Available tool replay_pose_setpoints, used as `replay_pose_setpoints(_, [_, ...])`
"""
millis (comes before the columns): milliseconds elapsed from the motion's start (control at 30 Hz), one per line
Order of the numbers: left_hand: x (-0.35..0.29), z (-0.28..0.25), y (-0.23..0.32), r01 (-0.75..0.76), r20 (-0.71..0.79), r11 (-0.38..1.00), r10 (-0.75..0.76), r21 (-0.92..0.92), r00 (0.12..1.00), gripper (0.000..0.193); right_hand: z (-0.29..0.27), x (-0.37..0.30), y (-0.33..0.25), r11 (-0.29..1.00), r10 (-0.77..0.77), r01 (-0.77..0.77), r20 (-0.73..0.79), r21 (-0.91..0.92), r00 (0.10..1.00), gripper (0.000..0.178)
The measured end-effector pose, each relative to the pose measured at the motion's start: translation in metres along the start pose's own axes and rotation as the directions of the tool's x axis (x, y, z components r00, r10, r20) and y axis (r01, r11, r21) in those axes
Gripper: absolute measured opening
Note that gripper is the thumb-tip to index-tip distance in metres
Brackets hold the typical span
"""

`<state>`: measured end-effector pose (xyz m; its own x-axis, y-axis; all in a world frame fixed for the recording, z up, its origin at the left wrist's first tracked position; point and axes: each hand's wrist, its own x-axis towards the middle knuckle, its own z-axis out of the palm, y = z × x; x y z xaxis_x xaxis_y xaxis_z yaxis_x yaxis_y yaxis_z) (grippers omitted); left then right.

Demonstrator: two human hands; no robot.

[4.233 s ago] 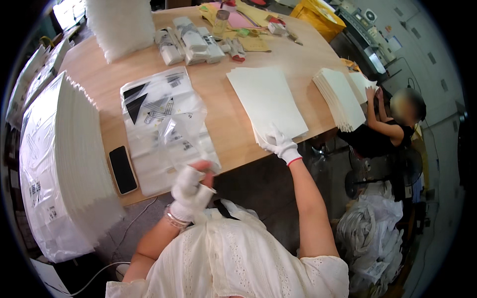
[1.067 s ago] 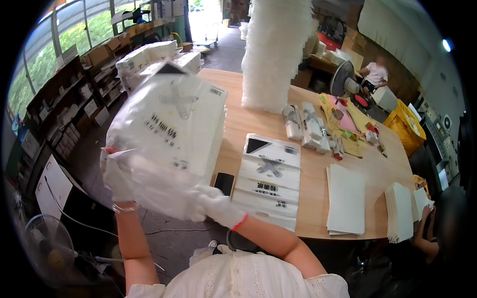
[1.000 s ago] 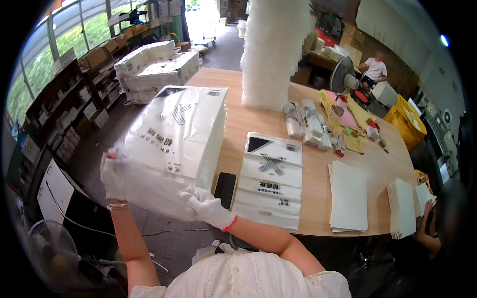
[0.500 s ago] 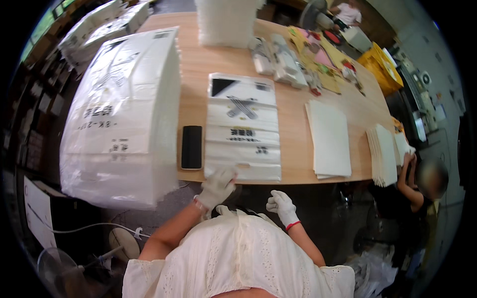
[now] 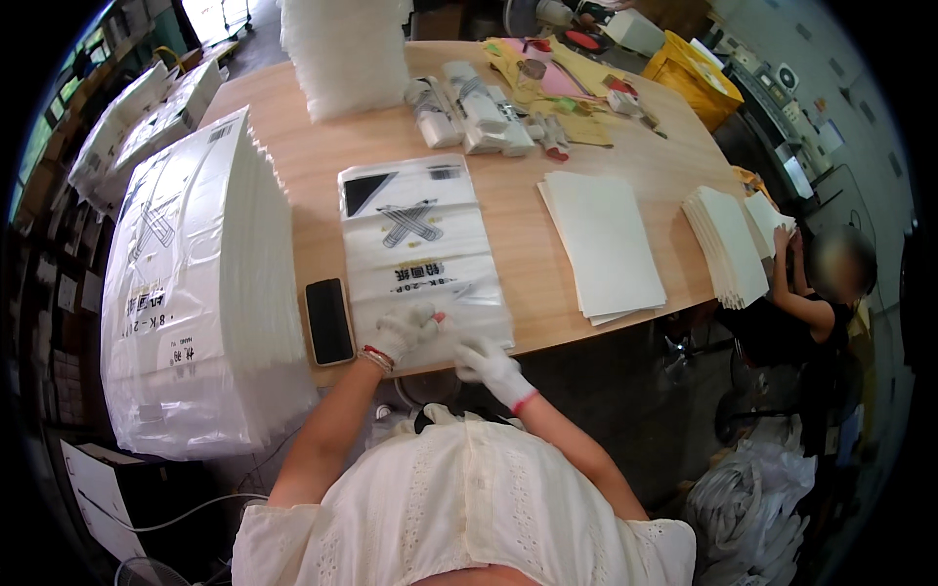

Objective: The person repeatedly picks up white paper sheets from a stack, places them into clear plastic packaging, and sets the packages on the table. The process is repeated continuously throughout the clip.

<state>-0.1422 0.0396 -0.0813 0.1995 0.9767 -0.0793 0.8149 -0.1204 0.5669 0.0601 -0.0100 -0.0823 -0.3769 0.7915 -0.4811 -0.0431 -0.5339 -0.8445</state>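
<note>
A stack of clear plastic bags with dark printing (image 5: 420,264) lies flat on the table in front of me. My left hand (image 5: 399,334), in a white glove, rests on its near part, fingers spread over the plastic. Close to its near edge is my right hand (image 5: 490,371), also gloved; motion smears its fingers, and whether they grip the plastic cannot be made out. A black phone (image 5: 330,320) lies just left of the bags.
A tall pile of printed plastic bags (image 5: 186,283) stands at left. White paper sheets (image 5: 606,244) lie to the right, with another paper stack (image 5: 725,244) beyond. White wrapped bundles (image 5: 479,107) and a tall white stack (image 5: 347,59) sit farther back. A co-worker (image 5: 821,303) sits at right.
My view has shifted, so the table sits further left. My left hand has moved up onto the bags. My right hand has come from beside my body to the bags' near edge.
</note>
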Motion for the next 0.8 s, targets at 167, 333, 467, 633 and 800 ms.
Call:
replay_pose_setpoints(167, [0.03,0.011,-0.062,-0.053,-0.295,0.84,-0.129,-0.54,0.947,0.027,0.013,0.069,-0.029,0.624,-0.404,0.177,-0.12,-0.761,0.907,0.031])
replay_pose_setpoints(333, [0.048,-0.063,-0.031,0.089,-0.104,0.432,-0.404,-0.897,0.909,0.016,-0.006,0.058,-0.035,0.16,-0.875,0.405,0.06,-0.9,0.48,0.026])
replay_pose_setpoints(467, [0.055,-0.082,0.017,0.177,0.023,0.578,-0.263,-0.796,0.965,0.027,0.059,0.064,-0.081,0.132,-0.784,0.715,0.369,-0.686,0.499,0.019])
replay_pose_setpoints(633, [0.036,-0.134,0.088,-0.075,-0.159,0.799,-0.026,-0.596,0.987,0.034,0.031,0.109,-0.043,0.441,-0.668,0.577,0.178,-0.687,0.722,0.025])
replay_pose_setpoints(800, [0.018,-0.106,0.07,-0.193,-0.519,0.978,0.122,-0.084,0.846,0.044,-0.064,0.015,-0.08,0.408,-0.365,0.216,0.059,-0.887,0.929,0.024])
